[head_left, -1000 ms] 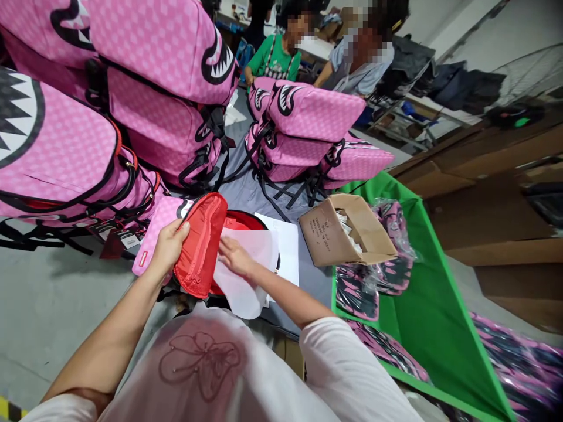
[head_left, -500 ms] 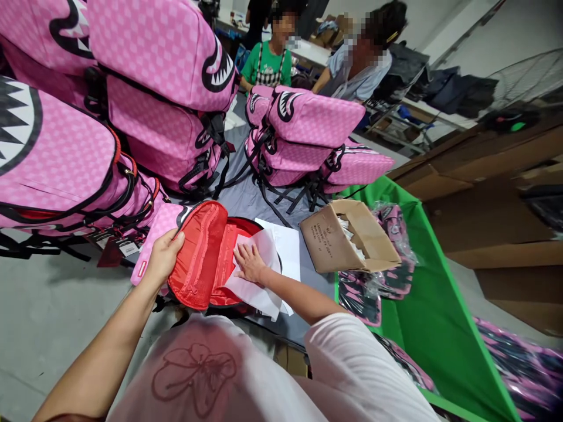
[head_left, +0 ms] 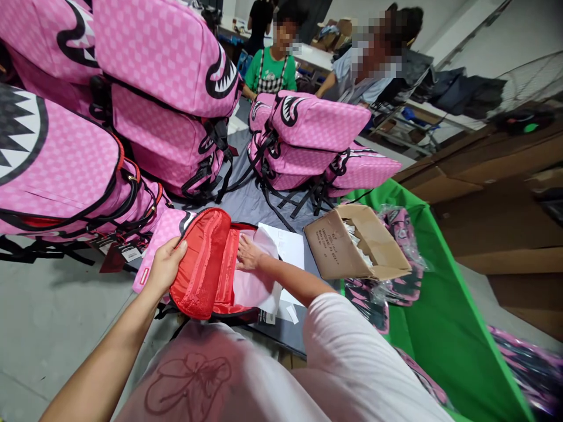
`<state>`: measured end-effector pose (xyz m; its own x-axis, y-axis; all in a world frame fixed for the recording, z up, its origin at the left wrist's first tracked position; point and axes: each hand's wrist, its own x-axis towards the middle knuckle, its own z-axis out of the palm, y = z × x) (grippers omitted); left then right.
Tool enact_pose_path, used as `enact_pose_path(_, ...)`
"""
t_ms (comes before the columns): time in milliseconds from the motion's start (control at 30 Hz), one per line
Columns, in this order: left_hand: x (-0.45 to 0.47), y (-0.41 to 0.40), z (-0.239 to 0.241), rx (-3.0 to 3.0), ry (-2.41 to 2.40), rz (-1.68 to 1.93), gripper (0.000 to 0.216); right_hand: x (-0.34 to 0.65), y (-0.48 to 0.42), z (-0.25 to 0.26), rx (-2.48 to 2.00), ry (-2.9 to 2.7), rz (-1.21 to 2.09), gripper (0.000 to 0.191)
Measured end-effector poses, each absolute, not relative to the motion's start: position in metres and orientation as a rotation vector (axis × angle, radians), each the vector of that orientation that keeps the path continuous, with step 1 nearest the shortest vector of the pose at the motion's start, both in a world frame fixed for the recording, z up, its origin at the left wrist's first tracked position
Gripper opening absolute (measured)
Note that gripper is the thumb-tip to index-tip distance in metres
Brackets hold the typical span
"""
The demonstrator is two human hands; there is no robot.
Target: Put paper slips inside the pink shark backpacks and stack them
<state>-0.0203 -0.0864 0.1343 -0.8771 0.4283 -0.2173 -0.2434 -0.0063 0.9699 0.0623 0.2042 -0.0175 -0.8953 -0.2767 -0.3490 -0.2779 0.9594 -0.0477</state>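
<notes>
A pink backpack with red lining (head_left: pixel 200 264) lies unzipped in front of me, its panel folded back to the left. My left hand (head_left: pixel 167 266) grips the edge of that panel, thumb on the red inner side. Inside the main compartment, my right hand (head_left: pixel 250 255) lies flat with fingers spread on a thin white sheet (head_left: pixel 259 287). The sheet's right end sticks out over the bag's rim. More white paper (head_left: pixel 288 252) lies on the grey table cover to the right of the bag.
Stacks of pink backpacks (head_left: pixel 153 58) stand at left, with smaller ones (head_left: pixel 312 123) at the back. An opened cardboard box (head_left: pixel 329 243) sits right of the bag, beside a green bin (head_left: pixel 440 328) with plastic-wrapped pieces (head_left: pixel 404 281). Two people (head_left: pixel 272 70) (head_left: pixel 365 70) are across the table.
My right hand has pressed the white sheet deeper and flatter into the backpack. The left hand still holds the panel. The view has shifted slightly.
</notes>
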Motion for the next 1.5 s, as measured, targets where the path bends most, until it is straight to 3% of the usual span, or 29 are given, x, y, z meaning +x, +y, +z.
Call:
enact_pose_path(333, -0.019, -0.086, 0.135, 0.182, 1.826, 1.932, 0.061, 0.056, 0.186, -0.016, -0.147, 2.758, -0.051, 0.059)
enact_pose_path(600, -0.019, -0.086, 0.131, 0.178, 1.813, 1.957, 0.058, 0.107, 0.168, -0.016, -0.159, 2.599, -0.172, 0.079)
enact_pose_path(733, -0.019, -0.084, 0.132, 0.186, 1.81, 1.969, 0.057, 0.111, 0.155, -0.023, -0.227, 2.618, -0.068, 0.094)
enact_pose_path(867, -0.018, -0.084, 0.133, 0.194, 1.824, 1.962, 0.057, 0.112, 0.155, -0.022, -0.226, 2.629, -0.088, 0.089)
enact_pose_path(1033, -0.016, -0.083, 0.135, 0.175, 1.815, 1.964, 0.059, 0.109, 0.146, -0.029, -0.198, 2.592, -0.144, 0.102)
enact_pose_path(1233, -0.016, -0.08, 0.138, 0.181, 1.82, 1.939, 0.061, 0.104, 0.134, -0.039, -0.169, 2.66, -0.171, 0.089)
enact_pose_path(1400, -0.015, -0.08, 0.138, 0.174, 1.816, 1.95, 0.061, 0.113, 0.142, -0.033, -0.227, 2.664, -0.094, 0.104)
enact_pose_path(1500, -0.015, -0.08, 0.137, 0.19, 1.822, 1.941, 0.06, 0.108, 0.13, -0.033, -0.284, 2.646, -0.062, 0.091)
